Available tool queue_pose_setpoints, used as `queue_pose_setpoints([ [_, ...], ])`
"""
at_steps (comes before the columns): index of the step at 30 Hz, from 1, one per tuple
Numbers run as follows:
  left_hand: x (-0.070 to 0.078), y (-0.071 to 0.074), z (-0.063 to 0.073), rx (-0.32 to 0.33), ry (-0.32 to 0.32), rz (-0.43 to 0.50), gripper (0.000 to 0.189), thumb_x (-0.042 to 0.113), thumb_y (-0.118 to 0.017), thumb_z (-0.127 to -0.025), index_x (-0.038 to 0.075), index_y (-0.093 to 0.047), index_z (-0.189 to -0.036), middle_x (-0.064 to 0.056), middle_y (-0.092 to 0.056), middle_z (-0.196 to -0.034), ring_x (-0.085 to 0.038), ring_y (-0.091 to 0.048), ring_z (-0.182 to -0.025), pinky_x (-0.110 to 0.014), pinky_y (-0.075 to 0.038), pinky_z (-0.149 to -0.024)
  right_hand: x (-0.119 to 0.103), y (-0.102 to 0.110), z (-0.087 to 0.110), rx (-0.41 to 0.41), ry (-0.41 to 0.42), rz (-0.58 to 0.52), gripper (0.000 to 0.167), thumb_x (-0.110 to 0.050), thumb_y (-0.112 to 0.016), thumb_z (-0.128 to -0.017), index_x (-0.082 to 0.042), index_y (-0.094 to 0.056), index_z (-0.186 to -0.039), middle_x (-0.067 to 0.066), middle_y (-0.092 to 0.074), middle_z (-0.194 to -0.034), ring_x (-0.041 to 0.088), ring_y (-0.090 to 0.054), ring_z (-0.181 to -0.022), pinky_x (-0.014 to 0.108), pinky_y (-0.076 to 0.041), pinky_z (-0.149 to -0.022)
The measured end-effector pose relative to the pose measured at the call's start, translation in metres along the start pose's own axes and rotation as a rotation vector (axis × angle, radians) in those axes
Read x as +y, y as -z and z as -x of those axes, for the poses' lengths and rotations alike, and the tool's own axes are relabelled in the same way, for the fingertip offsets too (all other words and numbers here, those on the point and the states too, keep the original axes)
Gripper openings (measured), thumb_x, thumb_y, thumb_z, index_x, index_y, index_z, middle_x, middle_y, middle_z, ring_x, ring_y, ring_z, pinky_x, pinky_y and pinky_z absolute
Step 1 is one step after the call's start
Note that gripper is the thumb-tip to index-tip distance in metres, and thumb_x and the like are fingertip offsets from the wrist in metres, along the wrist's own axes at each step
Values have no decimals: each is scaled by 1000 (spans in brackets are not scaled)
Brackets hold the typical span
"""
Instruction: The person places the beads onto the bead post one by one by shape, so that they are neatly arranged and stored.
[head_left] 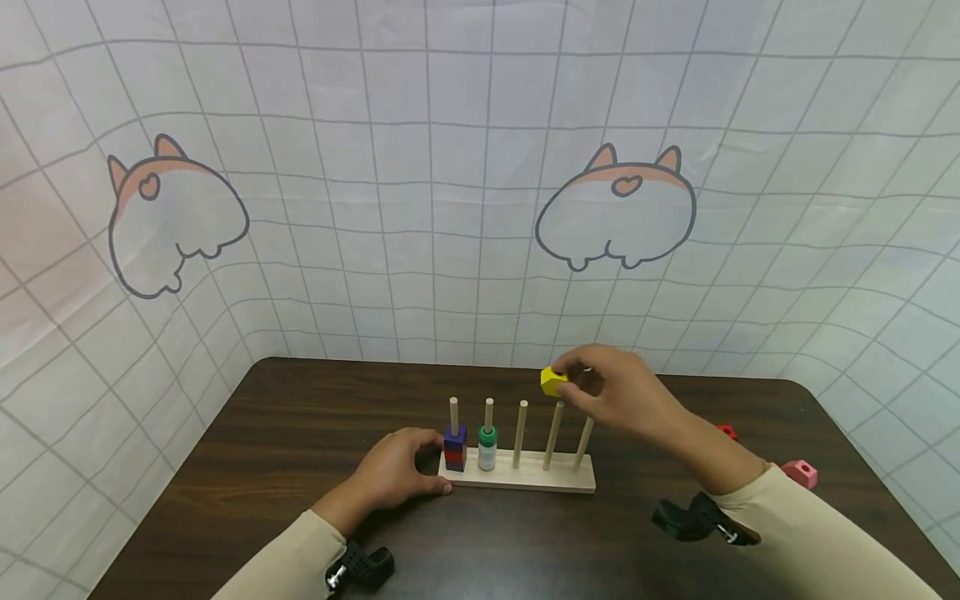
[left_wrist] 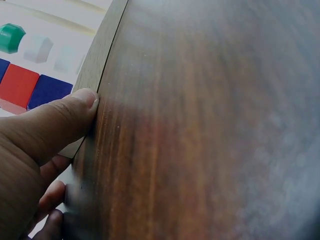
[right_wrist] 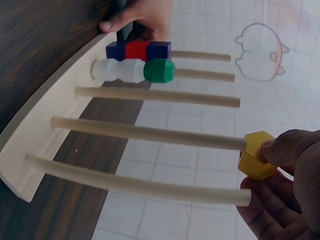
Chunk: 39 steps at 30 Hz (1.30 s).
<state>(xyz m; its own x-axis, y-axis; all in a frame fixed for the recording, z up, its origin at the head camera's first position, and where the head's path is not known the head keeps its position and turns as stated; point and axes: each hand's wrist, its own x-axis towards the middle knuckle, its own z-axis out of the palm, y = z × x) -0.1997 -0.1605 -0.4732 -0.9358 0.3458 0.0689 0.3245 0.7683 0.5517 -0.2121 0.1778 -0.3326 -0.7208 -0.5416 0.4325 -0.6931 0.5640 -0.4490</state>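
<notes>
My right hand (head_left: 622,396) pinches a yellow hexagonal bead (right_wrist: 258,155) between thumb and fingers. In the right wrist view the bead is at the top end of the fourth peg (right_wrist: 150,134) from the left; whether the peg tip has entered its hole I cannot tell. My left hand (head_left: 397,471) grips the left end of the wooden peg stand (head_left: 517,481), its thumb (left_wrist: 75,107) along the front edge. The leftmost peg carries blue and red cube beads (right_wrist: 136,51). On the second peg sit white beads (right_wrist: 131,71) under a green bead (right_wrist: 159,71). The other pegs are bare.
A pink bead (head_left: 801,473) and a red bead (head_left: 727,432) lie on the dark wooden table (head_left: 300,408) at the right, partly hidden by my right forearm. A white grid-patterned cloth (head_left: 390,208) hangs behind the table.
</notes>
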Motion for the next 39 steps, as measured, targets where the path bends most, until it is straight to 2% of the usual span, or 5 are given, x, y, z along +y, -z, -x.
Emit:
queue_pose_setpoints([
  [14, 0, 0, 0, 2, 0, -6, 59, 44, -93, -73, 14, -71, -120, -7, -68, -126, -33, -60, -122, -55, -47, -102, -14, -10, -7, -33, 57, -30, 25, -5, -78, -91, -6, -70, -115, 1, -70, -107, 10, -66, -86, 35, -59, -74],
  [23, 1, 1, 1, 0, 0, 0, 61, 43, -92, -73, 13, -71, -121, -8, -68, -126, -33, -60, -122, -55, -47, -102, -19, -18, -9, -68, 54, -38, 23, -6, -76, -92, -7, -69, -114, 1, -69, -106, 9, -65, -84, 28, -58, -72],
  [28, 2, 1, 2, 1, -5, 3, 59, 43, -92, -74, 13, -71, -120, -7, -69, -124, -32, -60, -121, -55, -47, -102, -20, -24, -5, -70, 52, -43, 23, -6, -77, -92, -8, -70, -114, 0, -68, -105, 9, -64, -85, 31, -58, -74],
  [34, 4, 0, 4, 9, -8, 9, 58, 43, -92, -73, 14, -71, -119, -6, -69, -123, -32, -61, -119, -54, -48, -101, -23, -30, 0, -64, -15, -46, 24, -8, -79, -90, -10, -70, -112, -3, -66, -102, 8, -62, -85, 34, -59, -75],
  [39, 5, 0, 6, 13, 2, 6, 60, 43, -92, -73, 14, -71, -120, -7, -69, -124, -32, -61, -119, -54, -48, -100, -28, -35, 4, -39, -38, -39, 23, -8, -78, -91, -11, -70, -112, -4, -67, -104, 8, -62, -87, 34, -58, -76],
])
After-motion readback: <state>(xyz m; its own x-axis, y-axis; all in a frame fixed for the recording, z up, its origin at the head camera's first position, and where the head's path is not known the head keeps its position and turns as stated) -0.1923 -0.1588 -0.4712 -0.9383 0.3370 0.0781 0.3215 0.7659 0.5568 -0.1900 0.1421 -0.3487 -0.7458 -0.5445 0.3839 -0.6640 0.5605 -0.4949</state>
